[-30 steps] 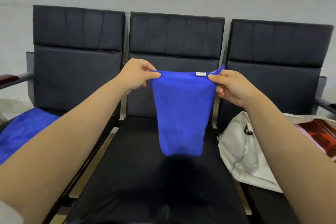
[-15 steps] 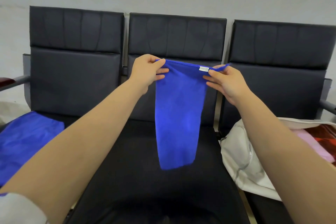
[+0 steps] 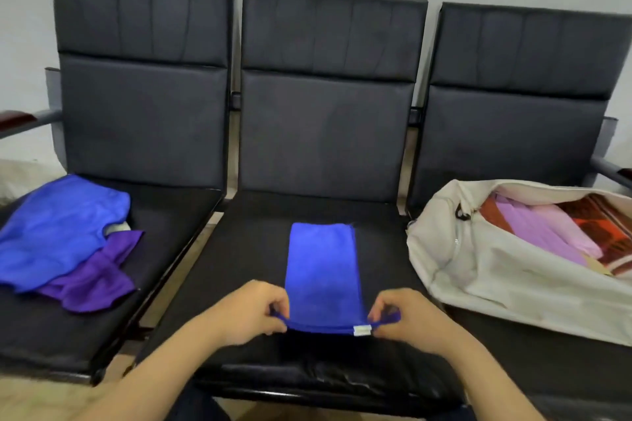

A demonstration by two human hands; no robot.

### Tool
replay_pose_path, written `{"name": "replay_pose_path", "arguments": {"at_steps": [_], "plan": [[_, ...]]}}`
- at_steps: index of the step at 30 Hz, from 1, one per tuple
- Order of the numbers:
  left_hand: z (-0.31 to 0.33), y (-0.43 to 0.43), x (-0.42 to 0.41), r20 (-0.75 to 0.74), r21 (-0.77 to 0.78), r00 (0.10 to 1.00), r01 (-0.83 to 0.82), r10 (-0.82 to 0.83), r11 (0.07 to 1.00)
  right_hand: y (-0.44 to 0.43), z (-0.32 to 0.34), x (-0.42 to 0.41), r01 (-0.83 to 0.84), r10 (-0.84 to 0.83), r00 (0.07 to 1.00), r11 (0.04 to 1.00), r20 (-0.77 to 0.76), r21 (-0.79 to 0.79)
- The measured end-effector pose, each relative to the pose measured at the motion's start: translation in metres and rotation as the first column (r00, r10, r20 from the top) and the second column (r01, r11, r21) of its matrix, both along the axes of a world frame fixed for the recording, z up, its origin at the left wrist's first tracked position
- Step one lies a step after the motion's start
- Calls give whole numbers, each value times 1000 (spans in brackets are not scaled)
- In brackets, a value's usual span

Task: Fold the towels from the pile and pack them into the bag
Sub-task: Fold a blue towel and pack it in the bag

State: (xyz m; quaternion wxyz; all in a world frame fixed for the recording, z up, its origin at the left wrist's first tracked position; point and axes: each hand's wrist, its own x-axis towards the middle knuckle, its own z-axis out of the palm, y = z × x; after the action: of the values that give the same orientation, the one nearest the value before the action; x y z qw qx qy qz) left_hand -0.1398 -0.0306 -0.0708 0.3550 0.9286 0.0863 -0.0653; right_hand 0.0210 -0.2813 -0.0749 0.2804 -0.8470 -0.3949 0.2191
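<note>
A blue towel (image 3: 323, 270), folded into a long narrow strip, lies flat on the middle black seat (image 3: 239, 267). My left hand (image 3: 251, 311) pinches its near left corner and my right hand (image 3: 407, 318) pinches its near right corner, beside a small white label. On the left seat rests the pile: a crumpled blue towel (image 3: 58, 229) over a purple towel (image 3: 95, 280). A white bag (image 3: 496, 270) lies open on the right seat, with folded pink, lilac and orange-striped towels inside.
Three black padded seats stand in a row against a pale wall. Dark armrests stick out at the far left (image 3: 17, 120) and far right (image 3: 612, 167). Narrow gaps separate the seats.
The towel hung in the air between my hands before. Both hands came down and toward me, and the towel now lies flat on the middle seat. The camera tilted downward.
</note>
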Motion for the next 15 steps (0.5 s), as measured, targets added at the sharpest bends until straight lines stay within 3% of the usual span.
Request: {"name": "replay_pose_path", "arguments": {"at_steps": [4,9,15], "plan": [[-21,-8,-23,-64,82,998,27,-22,996,-13,-20,-24,-66,60,995,995,-77,-76],[-27,-11,-29,36,102,997,-77,74,992,-17,-21,-24,-1,11,991,997,-136,74],[-32,-1,-2,75,154,981,-189,179,970,2,-34,-10,193,-192,981,980,-32,40]]}}
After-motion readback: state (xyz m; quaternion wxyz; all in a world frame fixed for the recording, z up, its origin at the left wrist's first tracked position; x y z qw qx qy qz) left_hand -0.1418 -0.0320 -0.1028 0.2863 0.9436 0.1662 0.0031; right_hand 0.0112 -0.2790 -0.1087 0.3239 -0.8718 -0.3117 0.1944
